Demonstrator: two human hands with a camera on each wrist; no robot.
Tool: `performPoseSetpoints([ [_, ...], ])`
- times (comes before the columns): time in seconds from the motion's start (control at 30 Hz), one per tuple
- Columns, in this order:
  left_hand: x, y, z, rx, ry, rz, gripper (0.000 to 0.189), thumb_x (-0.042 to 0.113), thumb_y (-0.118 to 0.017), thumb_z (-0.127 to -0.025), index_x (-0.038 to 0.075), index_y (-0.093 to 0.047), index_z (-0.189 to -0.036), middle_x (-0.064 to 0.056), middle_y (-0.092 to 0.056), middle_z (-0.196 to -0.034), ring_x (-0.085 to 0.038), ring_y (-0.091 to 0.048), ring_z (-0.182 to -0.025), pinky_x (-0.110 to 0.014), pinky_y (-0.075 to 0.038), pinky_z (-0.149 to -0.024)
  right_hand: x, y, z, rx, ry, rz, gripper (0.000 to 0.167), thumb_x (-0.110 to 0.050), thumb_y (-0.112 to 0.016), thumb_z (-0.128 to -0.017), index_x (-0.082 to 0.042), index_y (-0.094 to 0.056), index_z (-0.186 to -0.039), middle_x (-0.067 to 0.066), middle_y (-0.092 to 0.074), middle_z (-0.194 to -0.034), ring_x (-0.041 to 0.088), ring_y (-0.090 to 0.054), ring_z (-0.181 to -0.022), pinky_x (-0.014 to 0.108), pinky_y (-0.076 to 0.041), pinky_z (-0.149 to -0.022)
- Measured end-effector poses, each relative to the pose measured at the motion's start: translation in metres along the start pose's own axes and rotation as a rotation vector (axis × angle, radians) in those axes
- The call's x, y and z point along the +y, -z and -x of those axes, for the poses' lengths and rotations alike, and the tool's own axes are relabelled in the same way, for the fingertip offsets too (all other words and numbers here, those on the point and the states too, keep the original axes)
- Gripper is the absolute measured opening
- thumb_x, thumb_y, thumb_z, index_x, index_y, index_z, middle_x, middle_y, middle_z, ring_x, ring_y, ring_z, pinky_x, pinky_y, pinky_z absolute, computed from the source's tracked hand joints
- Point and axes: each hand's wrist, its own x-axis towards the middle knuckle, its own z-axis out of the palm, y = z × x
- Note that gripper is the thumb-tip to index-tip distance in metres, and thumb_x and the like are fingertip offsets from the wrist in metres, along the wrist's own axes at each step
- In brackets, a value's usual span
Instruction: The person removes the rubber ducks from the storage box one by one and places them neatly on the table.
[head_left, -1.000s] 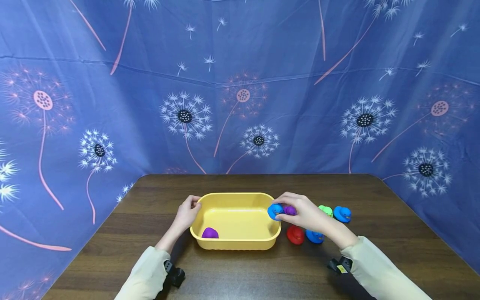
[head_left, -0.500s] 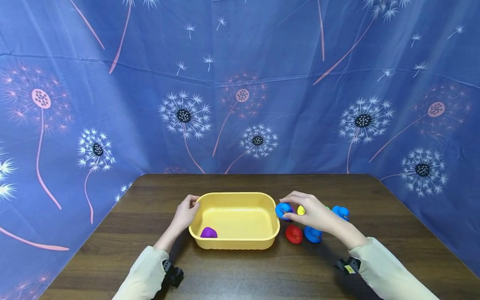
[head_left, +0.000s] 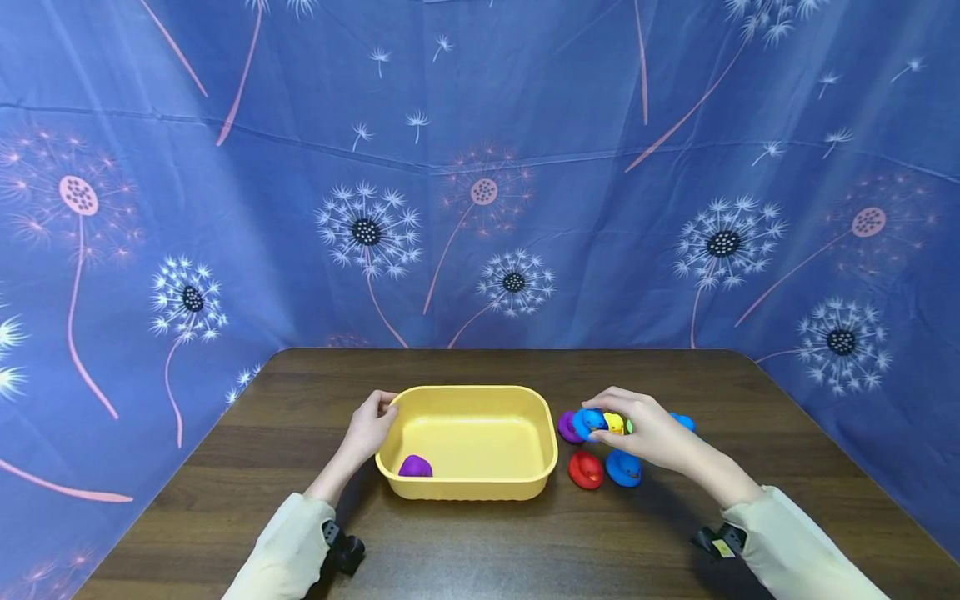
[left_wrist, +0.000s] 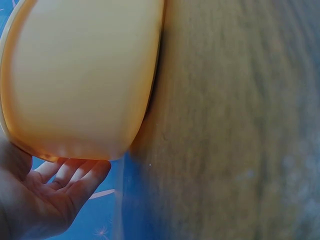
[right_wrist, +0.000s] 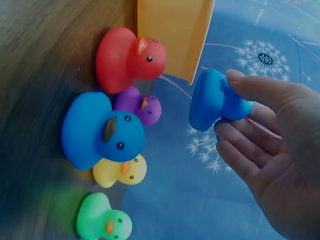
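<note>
My left hand [head_left: 372, 429] grips the left end of a yellow plastic basin [head_left: 465, 490]; in the left wrist view its fingers [left_wrist: 85, 185] lie along the outside wall. Inside the basin's near left corner is a rounded purple thing [head_left: 415, 467], partly hidden by the front rim. My right hand [head_left: 645, 425] pinches a blue rubber duck [right_wrist: 210, 100] between thumb and fingertips, raised to the right of the basin. Around it are a purple duck [right_wrist: 135, 105], a yellow duck [right_wrist: 122, 170], a green duck [right_wrist: 102, 217], a red duck [head_left: 586, 470] and another blue duck [head_left: 623, 468].
A further blue duck [head_left: 683, 421] shows behind my right hand. Everything stands on a dark wooden table [head_left: 480, 550], with a blue dandelion-print cloth [head_left: 450, 100] hanging at its back and sides.
My right hand has moved right with the blue duck, from the basin's right rim to beside the yellow duck. The purple duck has come into fuller view. My left hand stays on the basin.
</note>
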Motion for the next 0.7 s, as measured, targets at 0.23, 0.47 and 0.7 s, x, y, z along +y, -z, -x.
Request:
performPoseSetpoints([
  [0.23, -0.001, 0.000, 0.000, -0.002, 0.003, 0.000, 0.022, 0.006, -0.053, -0.091, -0.003, -0.058, -0.110, -0.013, -0.060, -0.089, -0.020, -0.055, -0.082, -0.026, -0.044, -0.070, 0.002, 0.006, 0.008, 0.017, 0.010, 0.003, 0.039, -0.012, -0.080, -0.071, -0.004, -0.067, -0.107, -0.001, -0.065, -0.100, 0.010, -0.061, -0.086, 0.027, -0.054, -0.072],
  [0.47, 0.001, 0.000, 0.001, -0.010, 0.010, 0.000, 0.022, 0.007, -0.052, -0.091, -0.003, -0.057, -0.110, -0.013, -0.059, -0.089, -0.020, -0.054, -0.080, -0.026, -0.043, -0.069, 0.006, 0.012, 0.015, 0.053, 0.044, 0.028, 0.038, -0.009, -0.080, -0.069, -0.004, -0.067, -0.104, 0.000, -0.066, -0.099, 0.013, -0.062, -0.088, 0.006, -0.043, -0.079],
  [0.7, 0.001, 0.000, 0.001, -0.002, 0.005, 0.000, 0.022, 0.007, -0.053, -0.091, -0.003, -0.058, -0.109, -0.013, -0.060, -0.088, -0.020, -0.055, -0.080, -0.026, -0.043, -0.069, 0.010, 0.015, 0.023, 0.051, 0.027, 0.095, 0.039, -0.011, -0.082, -0.068, -0.007, -0.067, -0.104, -0.003, -0.066, -0.098, 0.012, -0.063, -0.088, 0.012, -0.045, -0.080],
])
